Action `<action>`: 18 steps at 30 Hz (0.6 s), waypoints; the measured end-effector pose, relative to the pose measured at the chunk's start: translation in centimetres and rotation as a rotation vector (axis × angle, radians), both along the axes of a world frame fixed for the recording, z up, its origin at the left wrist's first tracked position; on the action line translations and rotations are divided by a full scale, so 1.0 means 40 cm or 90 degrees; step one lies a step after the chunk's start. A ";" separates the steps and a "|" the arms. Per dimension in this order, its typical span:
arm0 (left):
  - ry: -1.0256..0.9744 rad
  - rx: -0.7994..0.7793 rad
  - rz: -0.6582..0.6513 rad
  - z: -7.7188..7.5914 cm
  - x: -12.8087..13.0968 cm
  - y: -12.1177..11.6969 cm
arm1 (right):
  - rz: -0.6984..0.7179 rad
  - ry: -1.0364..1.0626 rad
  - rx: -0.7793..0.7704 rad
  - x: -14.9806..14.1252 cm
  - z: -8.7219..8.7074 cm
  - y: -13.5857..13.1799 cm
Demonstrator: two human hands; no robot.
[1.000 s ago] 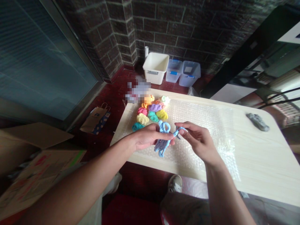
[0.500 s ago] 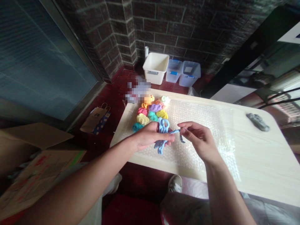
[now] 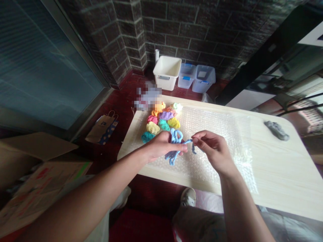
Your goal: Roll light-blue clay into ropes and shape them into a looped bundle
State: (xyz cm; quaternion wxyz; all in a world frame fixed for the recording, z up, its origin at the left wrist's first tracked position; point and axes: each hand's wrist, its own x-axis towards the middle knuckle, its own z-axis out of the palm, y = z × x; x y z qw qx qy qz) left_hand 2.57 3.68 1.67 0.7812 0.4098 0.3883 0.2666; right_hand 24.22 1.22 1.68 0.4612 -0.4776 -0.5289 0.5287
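Note:
A light blue soft cord, folded in several loops, is pinched between the thumb and fingers of my left hand. Loops stick out above and below the thumb. From there a short length of cord runs right to my right hand, whose thumb and forefinger close on it, and a greyish-blue end dangles below those fingertips. Just beyond my left hand lie several coloured soft bundles, among them a teal one, a cream one, a purple one and a yellow one.
Bubble wrap covers part of the pale wooden table. A grey bundle lies at the table's right. Beyond stand a white bin and two clear boxes. On the left are a paper bag and an open carton.
Both hands keep nearly the same place and grip. The dangling cord end has shifted slightly left, and the view has moved a little.

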 end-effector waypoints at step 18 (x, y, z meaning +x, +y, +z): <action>-0.028 -0.037 -0.078 0.009 0.006 -0.009 | 0.024 0.048 -0.006 -0.015 0.004 0.000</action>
